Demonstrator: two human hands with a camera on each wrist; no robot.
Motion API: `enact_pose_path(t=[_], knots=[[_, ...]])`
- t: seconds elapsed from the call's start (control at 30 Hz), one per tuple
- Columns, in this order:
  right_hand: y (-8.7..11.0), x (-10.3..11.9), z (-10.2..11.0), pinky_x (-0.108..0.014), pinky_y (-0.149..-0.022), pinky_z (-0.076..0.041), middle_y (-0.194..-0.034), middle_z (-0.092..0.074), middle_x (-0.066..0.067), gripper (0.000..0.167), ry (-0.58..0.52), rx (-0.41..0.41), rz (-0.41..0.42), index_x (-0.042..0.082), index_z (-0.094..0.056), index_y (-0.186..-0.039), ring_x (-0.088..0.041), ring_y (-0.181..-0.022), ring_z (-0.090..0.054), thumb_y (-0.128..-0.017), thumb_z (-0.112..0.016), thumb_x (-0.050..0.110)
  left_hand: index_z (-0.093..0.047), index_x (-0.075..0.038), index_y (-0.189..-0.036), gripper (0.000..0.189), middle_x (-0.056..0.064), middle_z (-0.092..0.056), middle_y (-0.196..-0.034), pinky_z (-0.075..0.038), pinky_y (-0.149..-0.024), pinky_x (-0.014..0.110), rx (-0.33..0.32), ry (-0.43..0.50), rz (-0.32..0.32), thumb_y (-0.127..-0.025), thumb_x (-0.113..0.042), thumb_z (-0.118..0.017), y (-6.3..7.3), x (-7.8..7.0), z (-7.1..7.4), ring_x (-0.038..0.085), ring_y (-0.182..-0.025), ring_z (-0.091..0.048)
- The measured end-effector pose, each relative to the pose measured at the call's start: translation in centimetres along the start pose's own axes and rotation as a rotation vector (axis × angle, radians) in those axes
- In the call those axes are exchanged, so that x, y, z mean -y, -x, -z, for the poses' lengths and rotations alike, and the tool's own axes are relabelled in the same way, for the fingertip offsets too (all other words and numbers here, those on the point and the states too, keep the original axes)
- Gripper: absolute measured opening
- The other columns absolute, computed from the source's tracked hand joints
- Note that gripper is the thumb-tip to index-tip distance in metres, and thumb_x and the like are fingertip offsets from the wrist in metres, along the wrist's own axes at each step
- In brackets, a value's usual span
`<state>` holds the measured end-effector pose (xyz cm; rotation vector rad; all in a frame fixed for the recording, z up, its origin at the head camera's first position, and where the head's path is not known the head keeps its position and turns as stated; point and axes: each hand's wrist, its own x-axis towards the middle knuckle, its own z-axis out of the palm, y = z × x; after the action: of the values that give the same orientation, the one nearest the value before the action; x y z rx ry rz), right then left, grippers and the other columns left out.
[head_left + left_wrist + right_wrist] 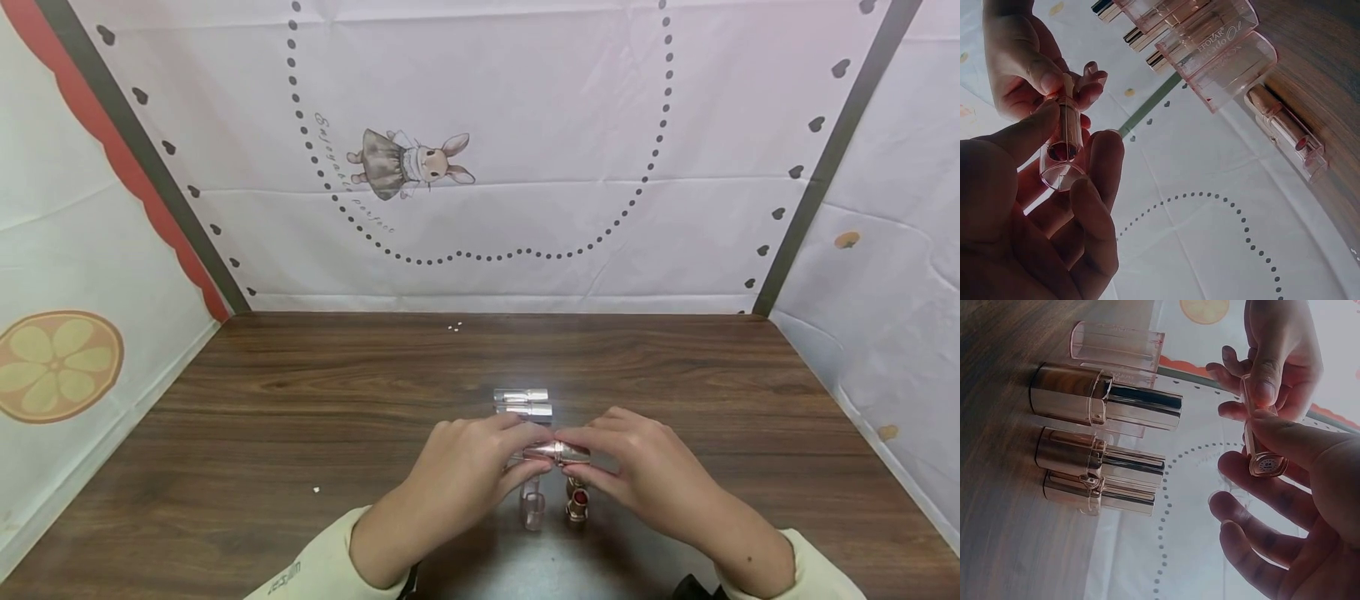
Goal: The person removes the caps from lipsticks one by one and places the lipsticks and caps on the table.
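Note:
Between both hands is a lipstick [557, 452] with a rose-gold base and a clear pinkish cap [1063, 175] around its red tip. My left hand [468, 458] pinches the capped end between thumb and fingers. The gold base is gripped by my right hand [648, 458], and its round label [1267, 465] shows in the right wrist view. Just below the hands, several uncapped gold lipstick tubes [1066, 394] stand upright on the table. Beside them are upright clear caps [532, 506], partly hidden by the left hand in the head view.
Beyond the hands, two lipsticks with clear caps [522, 395] lie side by side on the dark wood table [360, 367]. Small white bits [454, 327] lie near the back edge, another white scrap [317, 490] at left. Patterned cloth walls [525, 150] enclose the back and sides.

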<state>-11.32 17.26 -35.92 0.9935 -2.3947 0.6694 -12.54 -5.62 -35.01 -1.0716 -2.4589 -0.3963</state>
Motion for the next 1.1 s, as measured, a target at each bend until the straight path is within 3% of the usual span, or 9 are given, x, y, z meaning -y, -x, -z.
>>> enact_pose_path(t=[0.4,0.57,0.67,0.83,0.93,1.1], knots=[[-0.4,-0.5,0.2,-0.019,-0.063,-0.048,-0.085,-0.070,0.014,0.030,0.032,0.024,-0.049,0.020,-0.077,-0.107,0.003,-0.076,-0.055,-0.078,-0.086,0.021,-0.073,-0.026,-0.102,0.022,-0.010,-0.072,-0.082,-0.038,-0.046,0.022,-0.001,-0.033,0.025,-0.085,-0.040,-0.077,-0.4,0.8,0.2,0.007,-0.059,-0.064],[-0.5,-1.2,0.4,-0.022,-0.065,-0.051,-0.089,-0.072,0.010,0.028,0.032,0.054,-0.108,0.018,-0.076,-0.105,0.001,-0.078,-0.060,-0.078,-0.085,0.020,-0.071,-0.021,-0.100,0.022,-0.009,-0.072,-0.081,-0.039,-0.045,0.023,0.003,-0.071,0.013,-0.087,-0.039,-0.075,-1.0,1.4,0.1,0.008,-0.059,-0.065],[-0.7,-2.0,0.3,-0.023,-0.066,-0.052,-0.088,-0.072,0.010,0.025,0.010,0.083,-0.164,0.017,-0.076,-0.103,0.000,-0.078,-0.062,-0.079,-0.085,0.018,-0.069,-0.021,-0.098,0.022,-0.010,-0.071,-0.077,-0.038,-0.044,0.024,0.019,-0.092,0.036,-0.086,-0.038,-0.075,-1.5,1.8,-0.1,0.008,-0.055,-0.061],[-1.1,-3.5,-0.1,-0.025,-0.066,-0.052,-0.083,-0.068,0.013,0.020,-0.046,0.147,-0.274,0.016,-0.073,-0.100,-0.001,-0.076,-0.062,-0.082,-0.080,0.014,-0.065,-0.021,-0.098,0.021,-0.010,-0.066,-0.070,-0.036,-0.045,0.024,0.106,-0.050,0.109,-0.086,-0.036,-0.074,-2.4,2.8,-1.0,0.006,-0.052,-0.049],[-1.3,-4.6,-0.6,-0.026,-0.067,-0.054,-0.084,-0.067,0.012,0.019,-0.056,0.148,-0.301,0.015,-0.073,-0.100,-0.003,-0.077,-0.062,-0.082,-0.080,0.013,-0.066,-0.022,-0.102,0.023,-0.009,-0.067,-0.078,-0.041,-0.048,0.027,0.142,-0.045,0.131,-0.087,-0.038,-0.072,-2.5,3.5,-1.7,0.007,-0.057,-0.053],[-1.3,-6.1,-1.2,-0.023,-0.063,-0.047,-0.083,-0.058,0.006,0.018,-0.051,0.123,-0.353,0.015,-0.076,-0.098,-0.009,-0.074,-0.055,-0.081,-0.083,0.015,-0.070,-0.023,-0.105,0.023,-0.004,-0.064,-0.095,-0.052,-0.059,0.035,0.148,-0.024,0.175,-0.089,-0.040,-0.072,-2.7,4.4,-2.6,0.012,-0.069,-0.059]])
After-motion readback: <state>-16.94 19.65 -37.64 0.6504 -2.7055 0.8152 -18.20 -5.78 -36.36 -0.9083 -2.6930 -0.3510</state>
